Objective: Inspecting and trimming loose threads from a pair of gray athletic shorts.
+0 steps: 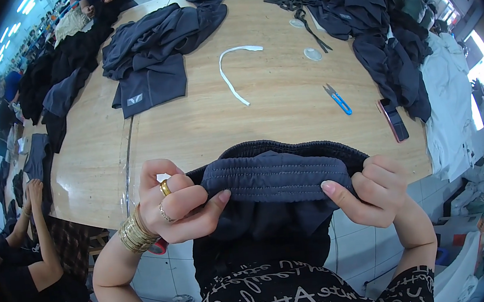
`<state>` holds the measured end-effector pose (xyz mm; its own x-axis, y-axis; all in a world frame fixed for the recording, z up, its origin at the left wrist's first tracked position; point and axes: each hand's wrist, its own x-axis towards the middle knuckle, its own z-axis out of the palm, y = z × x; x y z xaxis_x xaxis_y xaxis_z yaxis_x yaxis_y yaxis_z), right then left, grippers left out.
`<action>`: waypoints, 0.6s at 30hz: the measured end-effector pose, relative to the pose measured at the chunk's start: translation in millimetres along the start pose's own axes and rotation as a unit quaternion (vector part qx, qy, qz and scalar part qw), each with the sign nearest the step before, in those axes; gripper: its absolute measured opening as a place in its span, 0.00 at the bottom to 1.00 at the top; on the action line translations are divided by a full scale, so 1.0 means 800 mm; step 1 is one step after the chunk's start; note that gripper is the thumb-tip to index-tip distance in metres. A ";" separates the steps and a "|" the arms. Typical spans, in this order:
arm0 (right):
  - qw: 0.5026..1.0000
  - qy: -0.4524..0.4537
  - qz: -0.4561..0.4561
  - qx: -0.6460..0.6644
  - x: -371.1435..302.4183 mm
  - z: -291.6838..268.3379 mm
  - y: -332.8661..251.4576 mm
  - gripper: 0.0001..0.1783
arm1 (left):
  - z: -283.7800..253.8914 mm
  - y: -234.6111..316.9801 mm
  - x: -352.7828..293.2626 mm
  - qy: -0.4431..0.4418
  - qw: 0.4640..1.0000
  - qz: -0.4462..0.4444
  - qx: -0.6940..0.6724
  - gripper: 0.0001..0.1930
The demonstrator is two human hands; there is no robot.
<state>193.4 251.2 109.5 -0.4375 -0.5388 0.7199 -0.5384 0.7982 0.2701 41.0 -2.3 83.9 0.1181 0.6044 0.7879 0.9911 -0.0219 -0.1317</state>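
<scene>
Stretched between my two hands is the stitched elastic waistband point(274, 174) of a dark navy garment, held up in front of my body at the table's near edge. My left hand point(179, 202), with rings and several gold bangles at the wrist, grips one end, thumb on the band's face. At the other end my right hand point(376, 190) is closed round the band, its thumb pressed on the near face. Rows of stitching run along the band. The rest of the garment hangs below it, partly lost against my dark clothes.
On the wooden table point(193, 132) lie blue thread snips point(340, 100), a phone point(393, 120), a white strip point(225, 73) and black cords point(304, 17). Dark garments point(150, 60) are heaped at the far left, another dark pile point(383, 36) at the right, beside white cloth point(449, 100). A person's arms point(37, 225) show at left.
</scene>
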 end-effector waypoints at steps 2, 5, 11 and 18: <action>1.000 -0.019 0.012 0.021 -0.005 -0.001 -0.002 0.17 | -0.002 -0.003 -0.003 -0.031 0.999 0.007 -0.003 0.11; 1.000 0.013 0.016 0.023 0.000 0.011 -0.002 0.09 | 0.017 0.003 0.013 -0.051 0.993 -0.099 -0.041 0.12; 0.997 0.019 0.029 0.066 -0.002 0.024 -0.013 0.08 | 0.067 0.031 0.035 -0.183 0.894 -0.269 -0.308 0.18; 0.989 -0.070 0.111 0.069 -0.020 0.022 -0.009 0.12 | 0.068 0.022 0.012 -0.156 0.762 -0.342 -0.527 0.20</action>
<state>191.5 248.9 84.9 -0.6462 -0.3949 0.6531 -0.5068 0.8618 0.0196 55.8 46.3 56.2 -0.3057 0.9182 0.2520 0.3325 -0.1451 0.9319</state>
